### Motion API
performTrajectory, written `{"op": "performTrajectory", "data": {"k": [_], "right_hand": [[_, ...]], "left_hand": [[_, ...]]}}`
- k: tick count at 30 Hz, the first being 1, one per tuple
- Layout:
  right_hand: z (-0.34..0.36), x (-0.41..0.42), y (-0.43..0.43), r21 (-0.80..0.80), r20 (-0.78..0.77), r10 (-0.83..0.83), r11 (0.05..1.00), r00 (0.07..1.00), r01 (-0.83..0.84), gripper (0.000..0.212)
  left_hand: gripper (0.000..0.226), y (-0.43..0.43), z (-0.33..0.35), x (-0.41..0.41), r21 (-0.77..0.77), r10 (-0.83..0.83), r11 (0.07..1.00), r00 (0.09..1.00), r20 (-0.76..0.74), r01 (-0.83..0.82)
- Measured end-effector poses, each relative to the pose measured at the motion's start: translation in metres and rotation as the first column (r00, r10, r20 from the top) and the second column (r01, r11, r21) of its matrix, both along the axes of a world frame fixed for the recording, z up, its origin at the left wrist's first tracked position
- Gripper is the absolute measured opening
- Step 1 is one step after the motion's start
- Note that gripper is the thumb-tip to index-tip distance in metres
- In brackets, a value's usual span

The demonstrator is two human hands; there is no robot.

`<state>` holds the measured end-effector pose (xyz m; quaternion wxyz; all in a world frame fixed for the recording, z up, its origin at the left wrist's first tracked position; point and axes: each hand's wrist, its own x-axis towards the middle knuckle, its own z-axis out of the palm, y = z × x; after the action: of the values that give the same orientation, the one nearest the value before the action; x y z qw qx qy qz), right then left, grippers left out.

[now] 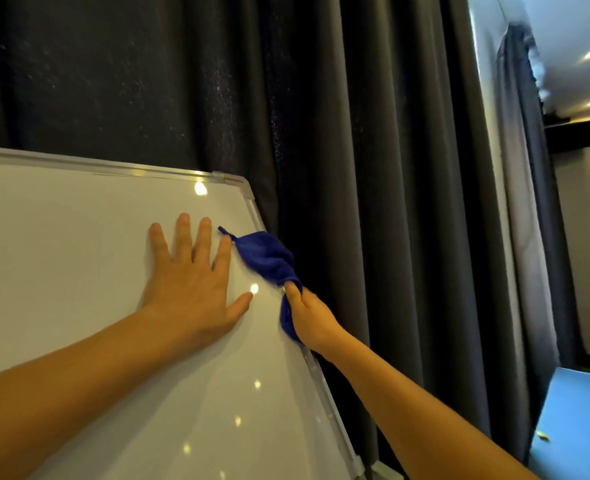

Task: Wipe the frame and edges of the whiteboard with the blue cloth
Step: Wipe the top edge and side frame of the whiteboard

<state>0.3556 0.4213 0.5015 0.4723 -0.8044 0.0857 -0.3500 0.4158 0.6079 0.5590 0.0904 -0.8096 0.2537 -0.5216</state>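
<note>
A whiteboard [61, 244] with a silver metal frame [255, 211] fills the lower left of the head view. My left hand [193, 282] lies flat on the white surface, fingers spread, holding nothing. My right hand [309, 318] grips the blue cloth [265, 258] against the board's right edge, a little below the top right corner. The cloth is bunched, with a loose corner trailing up and left toward my left fingertips. Part of the cloth is hidden under my right palm.
Dark grey curtains [373, 168] hang right behind and beside the board. A blue surface [577, 417] lies at the lower right with small scraps on it. A pale wall and ceiling lights show at the far right.
</note>
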Motion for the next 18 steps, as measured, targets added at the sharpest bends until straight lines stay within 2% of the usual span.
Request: {"op": "performTrajectory", "data": {"k": [5, 10, 14, 16, 18], "right_hand": [[-0.035, -0.037, -0.009, -0.114, -0.139, 0.012, 0.993, 0.99, -0.028, 0.041], [-0.067, -0.073, -0.022, 0.005, -0.345, 0.104, 0.994, 0.933, -0.109, 0.029], [-0.093, -0.103, -0.037, 0.036, -0.506, 0.192, 0.979, 0.841, -0.201, 0.021], [-0.09, -0.116, -0.045, -0.035, -0.602, 0.168, 0.971, 0.78, -0.236, 0.019], [-0.075, -0.123, -0.049, -0.231, -0.73, 0.043, 0.924, 0.682, -0.305, 0.03]], "left_hand": [[0.101, -0.003, 0.0, 0.0, 0.004, -0.005, 1.0, 1.0, 0.018, 0.004], [0.102, -0.008, 0.001, -0.001, 0.003, 0.013, 1.0, 1.0, 0.014, -0.013], [0.106, -0.002, 0.001, -0.002, 0.018, 0.014, 1.0, 1.0, -0.014, -0.013], [0.105, -0.002, 0.001, -0.008, 0.02, 0.009, 1.0, 0.999, -0.049, -0.008], [0.104, -0.003, 0.002, -0.014, 0.022, 0.003, 1.0, 0.997, -0.072, -0.001]]}}
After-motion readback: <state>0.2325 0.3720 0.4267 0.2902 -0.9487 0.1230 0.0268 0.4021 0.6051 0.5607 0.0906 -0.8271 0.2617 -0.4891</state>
